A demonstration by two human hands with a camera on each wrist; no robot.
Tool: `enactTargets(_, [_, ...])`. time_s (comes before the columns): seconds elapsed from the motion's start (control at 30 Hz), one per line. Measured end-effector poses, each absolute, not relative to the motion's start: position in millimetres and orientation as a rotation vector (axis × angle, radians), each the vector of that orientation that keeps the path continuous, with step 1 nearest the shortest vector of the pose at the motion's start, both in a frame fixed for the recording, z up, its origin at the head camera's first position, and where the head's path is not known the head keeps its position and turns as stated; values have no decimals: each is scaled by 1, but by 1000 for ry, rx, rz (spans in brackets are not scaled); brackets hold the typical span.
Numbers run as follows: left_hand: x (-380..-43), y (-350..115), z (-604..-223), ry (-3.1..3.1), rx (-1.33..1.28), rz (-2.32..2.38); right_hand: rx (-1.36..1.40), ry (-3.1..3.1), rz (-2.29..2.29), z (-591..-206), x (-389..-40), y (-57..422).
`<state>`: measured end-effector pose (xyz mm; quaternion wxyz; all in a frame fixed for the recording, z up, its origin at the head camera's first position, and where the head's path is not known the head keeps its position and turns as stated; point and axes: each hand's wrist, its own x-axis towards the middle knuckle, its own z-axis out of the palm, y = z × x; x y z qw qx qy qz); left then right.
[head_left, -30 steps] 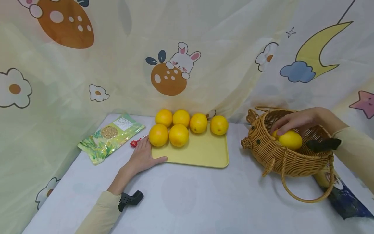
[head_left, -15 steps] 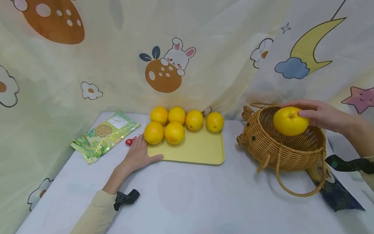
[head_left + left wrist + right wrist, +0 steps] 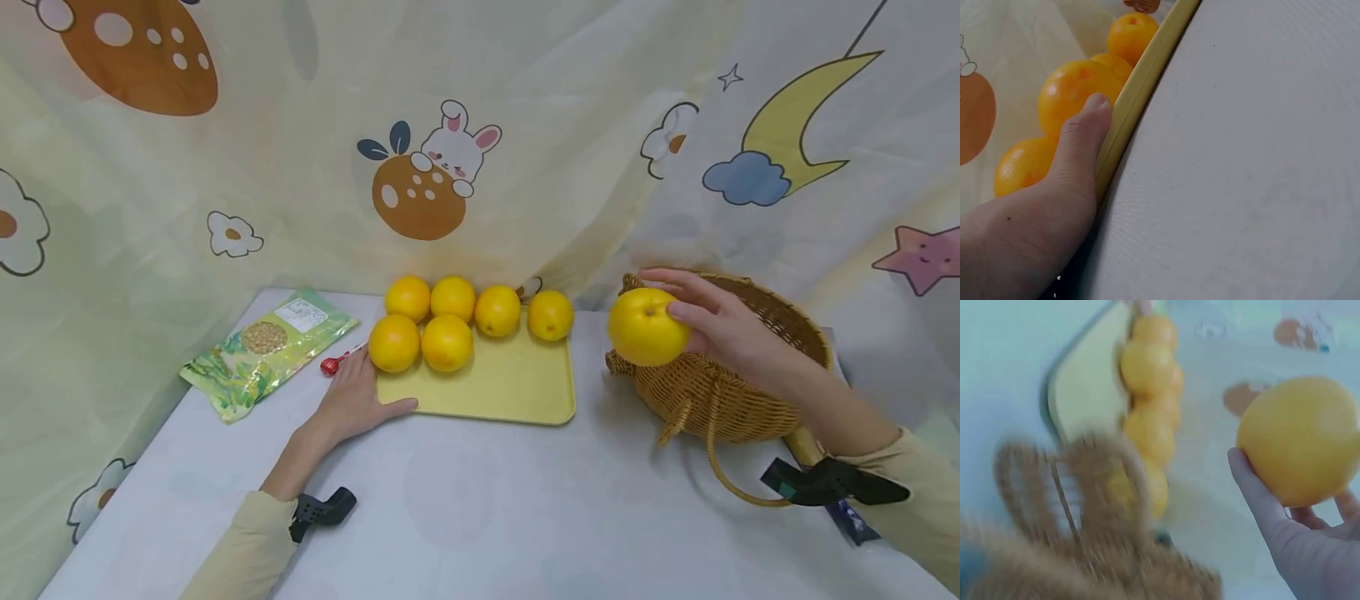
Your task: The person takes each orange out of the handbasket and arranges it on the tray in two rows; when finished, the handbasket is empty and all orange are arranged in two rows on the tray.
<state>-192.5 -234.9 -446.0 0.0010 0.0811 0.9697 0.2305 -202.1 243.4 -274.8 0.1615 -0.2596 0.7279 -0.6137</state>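
In the head view my right hand (image 3: 723, 329) grips a round yellow fruit (image 3: 648, 327) with a dimple at its stem end. The hand is raised over the left side of a wicker basket (image 3: 675, 400) with an animal's snout. Fingers and thumb hold the same yellow fruit (image 3: 1300, 440) in the right wrist view. My left hand (image 3: 356, 396) rests at the left end of a yellow tray (image 3: 517, 396), fingers straight along its side. Its thumb (image 3: 1082, 137) lies by the tray's rim (image 3: 1132, 103). Several oranges (image 3: 447, 342) sit in the tray's left and back part.
Left of the tray lie a green food packet (image 3: 266, 350) and a red lollipop (image 3: 332, 365). A dark blue packet (image 3: 851, 523) shows partly behind the right forearm. The basket's handle (image 3: 738, 492) hangs toward the front. A printed cloth (image 3: 315, 167) backs the table.
My right hand has lifted the yellow fruit out of the basket and carried it left, past the basket's rim. My left hand stays at the tray; the head view has shifted slightly.
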Motion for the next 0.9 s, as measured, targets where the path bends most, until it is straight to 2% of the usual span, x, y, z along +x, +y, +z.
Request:
enactTargets(0.23, [-194, -232, -448, 3050, 267, 731, -637, 1836, -1806, -296, -195, 207])
enactTargets(0.57, [-192, -234, -449, 3045, 260, 731, -334, 1793, -1896, -320, -194, 176])
enactTargets(0.9, [-189, -234, -445, 3047, 246, 730, -366, 1621, -1977, -326, -189, 152])
